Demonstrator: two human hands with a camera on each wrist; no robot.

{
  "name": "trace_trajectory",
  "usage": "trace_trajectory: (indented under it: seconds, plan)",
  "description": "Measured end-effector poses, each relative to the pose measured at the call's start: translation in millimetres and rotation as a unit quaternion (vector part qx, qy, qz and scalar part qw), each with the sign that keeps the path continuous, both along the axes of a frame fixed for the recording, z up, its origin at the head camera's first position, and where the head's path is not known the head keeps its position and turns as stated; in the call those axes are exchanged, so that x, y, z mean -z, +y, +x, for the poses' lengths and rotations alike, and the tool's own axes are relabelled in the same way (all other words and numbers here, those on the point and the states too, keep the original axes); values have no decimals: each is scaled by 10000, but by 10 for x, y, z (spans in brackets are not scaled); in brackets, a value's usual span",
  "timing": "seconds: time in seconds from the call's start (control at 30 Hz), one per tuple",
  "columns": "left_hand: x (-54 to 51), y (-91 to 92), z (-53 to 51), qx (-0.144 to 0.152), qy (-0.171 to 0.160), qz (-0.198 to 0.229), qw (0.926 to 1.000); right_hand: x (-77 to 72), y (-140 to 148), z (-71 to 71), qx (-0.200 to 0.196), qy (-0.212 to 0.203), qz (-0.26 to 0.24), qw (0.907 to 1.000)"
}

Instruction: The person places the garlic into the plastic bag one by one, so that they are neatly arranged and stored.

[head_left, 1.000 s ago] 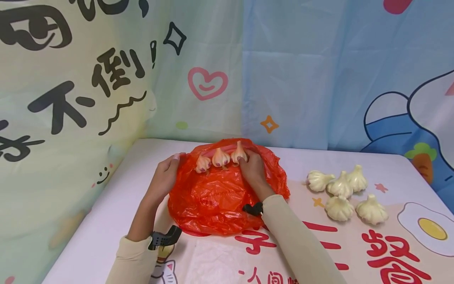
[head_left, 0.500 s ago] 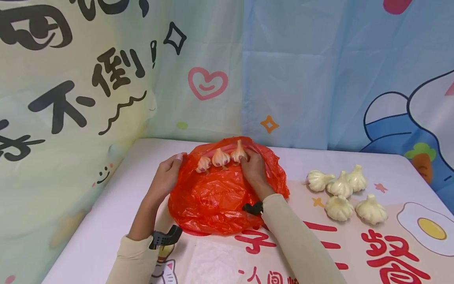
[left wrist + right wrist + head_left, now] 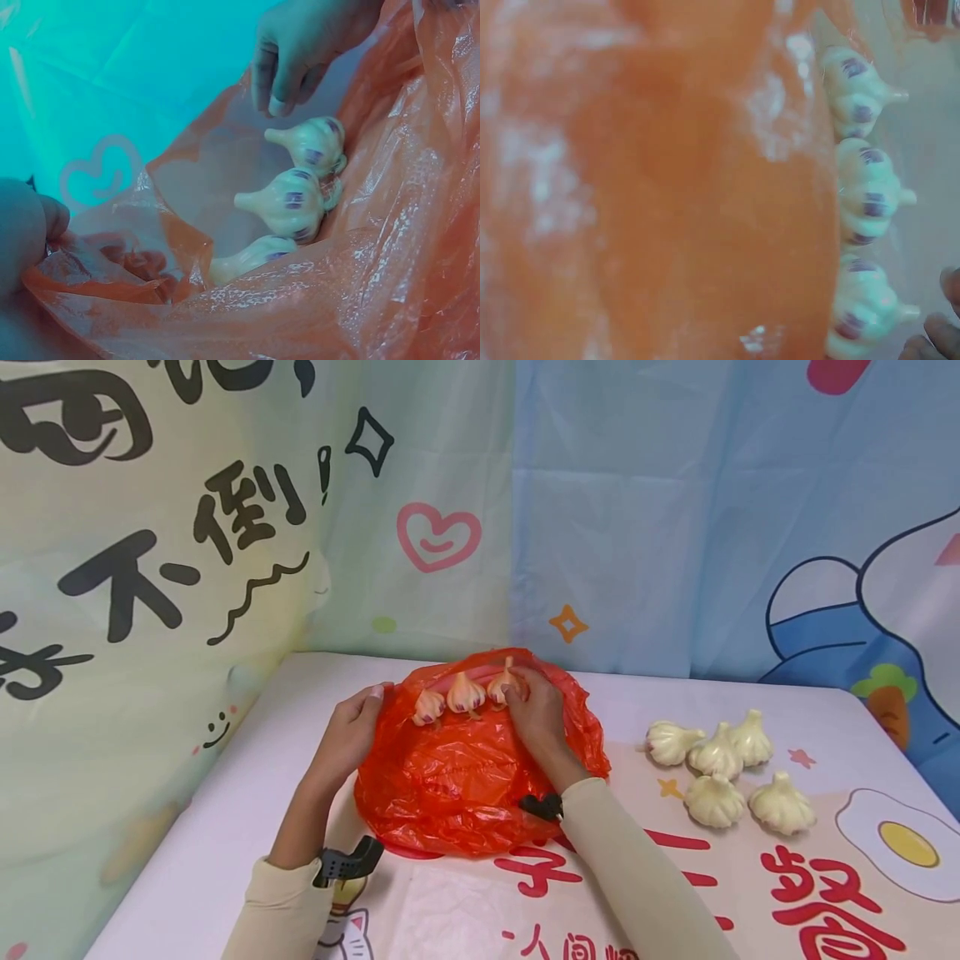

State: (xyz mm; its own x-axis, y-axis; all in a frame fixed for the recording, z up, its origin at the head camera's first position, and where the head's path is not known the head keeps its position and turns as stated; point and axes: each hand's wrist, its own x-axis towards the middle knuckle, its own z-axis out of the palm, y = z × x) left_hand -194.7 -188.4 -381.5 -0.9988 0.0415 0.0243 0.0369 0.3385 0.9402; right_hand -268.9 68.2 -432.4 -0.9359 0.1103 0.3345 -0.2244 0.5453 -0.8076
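Pinching the edge of a red plastic bag [image 3: 465, 777], the left hand [image 3: 348, 731] grasps it at its left side. The right hand [image 3: 542, 714] is by the bag's mouth with its fingers loose and released: from the head they overlap the right bulb [image 3: 498, 690], but the left wrist view shows a gap between them. That bulb, the middle bulb [image 3: 466, 694] and the left bulb [image 3: 429, 707] lie in a row in the mouth of the bag, garlic-shaped and bearing purple patches. The bag rests on the bench [image 3: 615, 702]. Five pale bulbs [image 3: 716, 802] are grouped to the right, well apart from it. Large black lettering on the backdrop [image 3: 615, 527] includes "不倒!", beside a pink smiling heart [image 3: 402, 537]; the other characters are cut off. The bench's covering carries red writing: "三", partly behind the right sleeve [image 3: 637, 860], then "餐", and smaller "人间" near the bottom edge.
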Motion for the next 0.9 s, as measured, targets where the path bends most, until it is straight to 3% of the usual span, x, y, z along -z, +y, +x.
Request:
trace_trajectory:
  seconds: [0.37, 0.9]
  plan:
    - [-2, 16, -7, -35, -54, -8, 10000, -184, 67, 226, -898, 676, -89, 9936]
    - [-2, -14, -15, 52, 58, -108, 9999, -343, 630, 736, -1413, 1251, 363, 9814]
